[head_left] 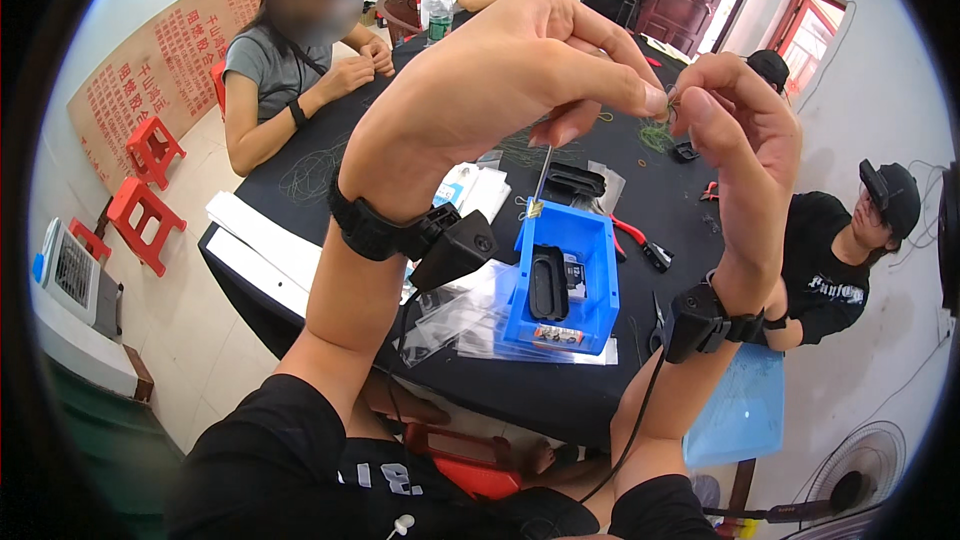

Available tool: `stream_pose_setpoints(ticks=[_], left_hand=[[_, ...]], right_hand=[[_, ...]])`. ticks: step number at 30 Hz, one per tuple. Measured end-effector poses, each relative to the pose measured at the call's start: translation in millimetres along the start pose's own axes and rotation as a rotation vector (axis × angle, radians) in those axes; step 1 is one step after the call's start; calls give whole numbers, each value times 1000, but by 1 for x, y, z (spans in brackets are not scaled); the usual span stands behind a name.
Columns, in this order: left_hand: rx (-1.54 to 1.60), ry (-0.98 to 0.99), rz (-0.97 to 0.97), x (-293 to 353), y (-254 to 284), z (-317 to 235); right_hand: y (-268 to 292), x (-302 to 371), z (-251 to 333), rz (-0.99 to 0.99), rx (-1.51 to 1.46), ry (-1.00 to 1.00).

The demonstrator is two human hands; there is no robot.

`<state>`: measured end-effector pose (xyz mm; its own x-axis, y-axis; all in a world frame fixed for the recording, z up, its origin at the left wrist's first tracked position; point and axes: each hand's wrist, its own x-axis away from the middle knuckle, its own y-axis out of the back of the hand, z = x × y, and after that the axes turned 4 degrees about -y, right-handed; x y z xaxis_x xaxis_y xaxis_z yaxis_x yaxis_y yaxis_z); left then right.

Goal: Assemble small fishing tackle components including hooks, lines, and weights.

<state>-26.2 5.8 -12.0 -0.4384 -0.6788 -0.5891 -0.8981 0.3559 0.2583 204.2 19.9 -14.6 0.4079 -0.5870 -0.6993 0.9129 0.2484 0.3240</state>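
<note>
Two hands meet, raised above the bench (560,400): the left hand (520,70) and the right hand (755,155) each have thumb drawn to finger, pinching a thin strand (672,108) between them. It is probably held high so that something so fine can be seen; how it loops there is too small to make out. Beyond the fingertips lies a tangle of green line (655,135).

Below, a blue bin (607,285) stands near the bench's close edge, likely to keep the black case (547,280) in it within reach. A rod (543,172) rises by its far left corner. Pliers (645,242) lie just right of the bin, clear bags (465,315) to its left.

Standing in the way, the left hand hides part of the bench's middle, and a cable (640,420) hanging from the right wrist could snag. A co-worker (275,90) sits across at the left.
</note>
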Motion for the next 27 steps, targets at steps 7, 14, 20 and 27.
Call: stream_pose_setpoints(ticks=[7, 14, 20, 27], left_hand=[[-3, 7, 3, 0, -1, 0], [-109, 2, -18, 2, -3, -3], [149, 72, 102, -2, 14, -10], [24, 28, -43, 12, 15, -21]], right_hand=[[0, 0, 0, 17, 4, 5], [11, -4, -4, -211, 78, -23], [65, -21, -9, -90, 432, -272], [98, 104, -91, 183, 857, -737]])
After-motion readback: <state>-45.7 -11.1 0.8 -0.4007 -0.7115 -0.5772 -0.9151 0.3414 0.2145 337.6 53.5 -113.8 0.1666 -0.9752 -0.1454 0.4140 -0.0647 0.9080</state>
